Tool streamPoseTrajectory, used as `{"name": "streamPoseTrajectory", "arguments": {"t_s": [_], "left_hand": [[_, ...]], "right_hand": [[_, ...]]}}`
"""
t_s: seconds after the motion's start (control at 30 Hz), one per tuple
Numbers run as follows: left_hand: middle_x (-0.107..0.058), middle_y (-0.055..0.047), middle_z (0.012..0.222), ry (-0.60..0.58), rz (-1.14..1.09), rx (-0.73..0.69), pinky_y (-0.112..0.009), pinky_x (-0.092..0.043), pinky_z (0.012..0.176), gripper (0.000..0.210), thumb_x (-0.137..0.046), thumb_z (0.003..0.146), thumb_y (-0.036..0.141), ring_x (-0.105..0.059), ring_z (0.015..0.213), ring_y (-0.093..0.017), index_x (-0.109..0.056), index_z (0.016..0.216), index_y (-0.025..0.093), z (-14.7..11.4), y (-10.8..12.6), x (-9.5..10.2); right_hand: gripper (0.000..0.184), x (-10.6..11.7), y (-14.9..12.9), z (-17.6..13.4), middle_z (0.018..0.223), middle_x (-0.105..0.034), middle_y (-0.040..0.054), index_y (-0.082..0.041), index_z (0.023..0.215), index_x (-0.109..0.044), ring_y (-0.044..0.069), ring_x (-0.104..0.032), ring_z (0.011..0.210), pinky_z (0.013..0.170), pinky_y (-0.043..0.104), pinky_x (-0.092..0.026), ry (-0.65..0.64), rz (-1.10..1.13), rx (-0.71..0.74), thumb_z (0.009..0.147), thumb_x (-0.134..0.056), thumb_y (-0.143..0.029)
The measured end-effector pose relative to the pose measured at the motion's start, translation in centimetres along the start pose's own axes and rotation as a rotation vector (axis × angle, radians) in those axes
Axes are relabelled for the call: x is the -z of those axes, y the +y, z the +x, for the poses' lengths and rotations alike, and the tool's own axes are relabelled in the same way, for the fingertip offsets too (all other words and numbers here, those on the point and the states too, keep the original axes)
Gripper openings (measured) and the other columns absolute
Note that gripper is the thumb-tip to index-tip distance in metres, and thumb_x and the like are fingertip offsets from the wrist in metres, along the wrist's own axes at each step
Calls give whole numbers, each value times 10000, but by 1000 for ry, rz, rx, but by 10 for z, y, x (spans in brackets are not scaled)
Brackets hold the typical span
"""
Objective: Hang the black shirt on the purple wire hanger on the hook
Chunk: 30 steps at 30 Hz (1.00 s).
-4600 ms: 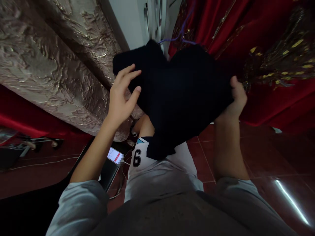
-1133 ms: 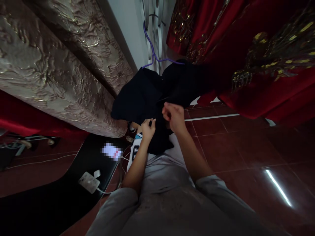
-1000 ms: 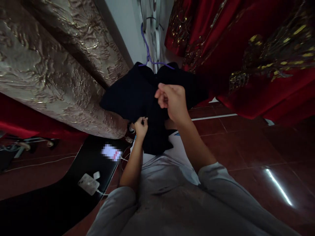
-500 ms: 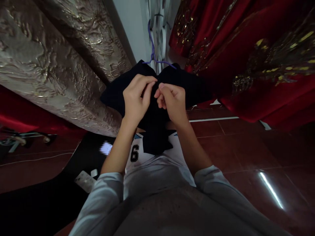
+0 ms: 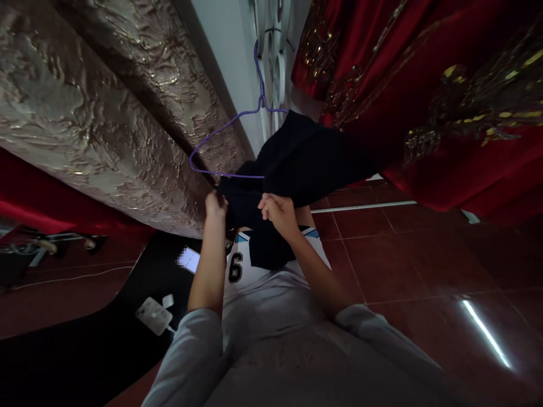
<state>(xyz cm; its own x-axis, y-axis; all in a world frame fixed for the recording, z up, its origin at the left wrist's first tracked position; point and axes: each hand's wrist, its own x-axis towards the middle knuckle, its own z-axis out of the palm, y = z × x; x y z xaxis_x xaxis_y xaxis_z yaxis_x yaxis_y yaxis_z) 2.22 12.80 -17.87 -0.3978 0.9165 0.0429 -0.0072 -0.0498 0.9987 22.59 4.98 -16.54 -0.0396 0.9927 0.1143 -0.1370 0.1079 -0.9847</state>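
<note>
A purple hanger (image 5: 227, 121) hangs by its hook from a white metal stand. Its left arm is bare, while a dark garment (image 5: 316, 158) still covers the right arm. The cloth's left part has dropped below the hanger and bunches over my lap. My left hand (image 5: 216, 204) is closed on the garment's left edge, its fingertips partly hidden. In front of the garment's middle, my right hand (image 5: 278, 213) has curled fingers closed on the dark cloth; the exact pinch is hard to see.
Beige textured fabric (image 5: 139, 124) hangs on the left and red sequined fabric (image 5: 365, 68) on the right. A lit phone (image 5: 190, 259), a white charger (image 5: 168, 301) and a pale power-bank-like block (image 5: 153, 316) lie on the black surface at left. The floor (image 5: 403, 265) is red tile.
Both hands have come down, and the left has moved outward. The garment's left side has slipped off the hanger, baring that arm. More of the phone and the pale block shows.
</note>
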Motion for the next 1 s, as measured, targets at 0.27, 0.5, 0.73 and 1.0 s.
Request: {"name": "streamPoseTrajectory", "arguments": {"t_s": [0.27,0.5,0.73,1.0], "left_hand": [[-686,-24,906,-449,46,-43,-261,-527,826,164,-627,937,348,-657,868,-160,-679,916,194,-63,1,-41],[-657,-108,1271,-794,159,-581,-390,-417,1165,193,-592,1008,330,-593,1297,-246,-733,1005,198,-97,67,-65],[-739,-74,958,-1084,580,-353,-481,-425,1168,521,-312,1078,488,-673,1078,-266,-710,908,199,-76,35,-36],[-721,-116,1117,-919,1185,-571,-691,-261,1181,348,-551,981,518,-618,1204,-363,-696,1082,218,-26,34,42]], "right_hand": [[379,66,41,-30,676,-576,-9,-250,679,-537,161,-496,680,667,328,-438,417,-190,50,817,-751,-531],[500,38,-13,-38,1282,-676,92,-218,1216,-627,278,-573,1308,1138,433,-440,-152,58,-74,818,-623,-521],[444,51,-67,-30,969,-720,4,-227,1048,-657,164,-682,889,797,266,-552,-405,202,-261,653,-849,-289],[361,70,-129,21,726,-618,-43,-195,965,-707,106,-545,635,615,229,-411,-321,-392,234,682,-587,-5]]}}
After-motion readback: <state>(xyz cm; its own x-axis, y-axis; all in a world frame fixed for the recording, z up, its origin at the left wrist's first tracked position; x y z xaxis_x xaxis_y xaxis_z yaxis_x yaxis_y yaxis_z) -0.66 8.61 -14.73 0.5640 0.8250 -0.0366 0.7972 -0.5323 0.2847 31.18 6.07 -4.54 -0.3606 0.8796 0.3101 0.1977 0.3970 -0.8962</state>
